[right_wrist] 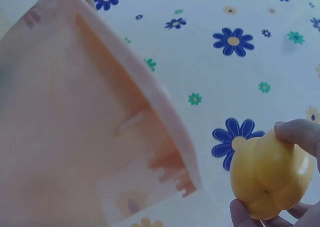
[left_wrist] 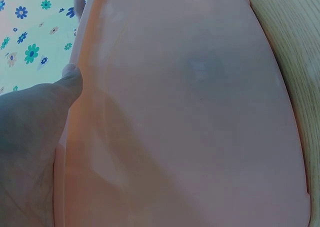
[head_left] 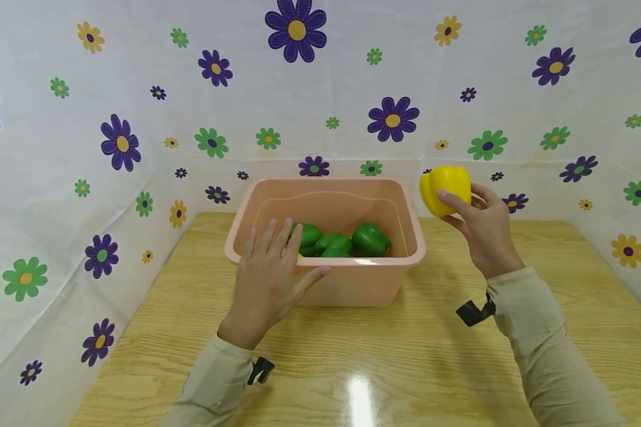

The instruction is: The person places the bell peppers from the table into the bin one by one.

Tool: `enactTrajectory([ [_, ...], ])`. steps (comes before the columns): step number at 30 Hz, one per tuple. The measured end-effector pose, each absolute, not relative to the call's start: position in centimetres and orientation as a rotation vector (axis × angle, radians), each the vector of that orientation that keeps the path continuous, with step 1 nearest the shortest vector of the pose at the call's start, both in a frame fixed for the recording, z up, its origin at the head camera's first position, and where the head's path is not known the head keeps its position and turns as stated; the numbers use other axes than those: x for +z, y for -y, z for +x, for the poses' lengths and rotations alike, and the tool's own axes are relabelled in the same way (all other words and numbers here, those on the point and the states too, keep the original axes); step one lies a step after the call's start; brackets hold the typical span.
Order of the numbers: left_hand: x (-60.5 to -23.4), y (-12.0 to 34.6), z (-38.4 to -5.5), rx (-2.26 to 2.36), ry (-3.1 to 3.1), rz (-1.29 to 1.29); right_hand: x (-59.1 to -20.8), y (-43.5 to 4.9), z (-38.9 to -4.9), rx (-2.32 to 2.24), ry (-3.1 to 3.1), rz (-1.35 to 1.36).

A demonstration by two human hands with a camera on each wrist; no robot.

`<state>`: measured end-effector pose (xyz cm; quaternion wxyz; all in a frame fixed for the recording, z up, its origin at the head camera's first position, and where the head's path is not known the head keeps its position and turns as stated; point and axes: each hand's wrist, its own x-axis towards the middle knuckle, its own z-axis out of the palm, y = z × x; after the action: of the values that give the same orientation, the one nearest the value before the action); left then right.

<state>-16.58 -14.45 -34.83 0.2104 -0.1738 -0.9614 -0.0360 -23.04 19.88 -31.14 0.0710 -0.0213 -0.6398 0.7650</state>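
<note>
My right hand (head_left: 488,231) grips a yellow bell pepper (head_left: 447,188) in the air, to the right of a pink plastic bin (head_left: 352,284). Thumb and fingers wrap its sides, as the right wrist view shows with the yellow pepper (right_wrist: 270,177). Over the bin's near left rim lies my left hand (head_left: 269,279), fingers straight and spread, thumb along the outside of the rim. Inside the bin are several green bell peppers (head_left: 371,239). A bit of yellow shows beside the left fingers; the near wall hides the bin's floor.
The bin stands on a wood-grain table (head_left: 320,356). Behind and at both sides hangs a white cloth (head_left: 331,83) printed with purple, green and yellow flowers. A black strap mount (head_left: 475,311) sits at the right wrist, another black mount (head_left: 260,370) at the left.
</note>
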Motion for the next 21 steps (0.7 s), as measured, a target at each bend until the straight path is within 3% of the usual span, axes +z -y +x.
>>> enactTrajectory([
  [21,-35.0,14.5,-16.6,-0.110,2.666,-0.486,-29.5,-16.6,-22.6,2.234,1.999,0.084],
])
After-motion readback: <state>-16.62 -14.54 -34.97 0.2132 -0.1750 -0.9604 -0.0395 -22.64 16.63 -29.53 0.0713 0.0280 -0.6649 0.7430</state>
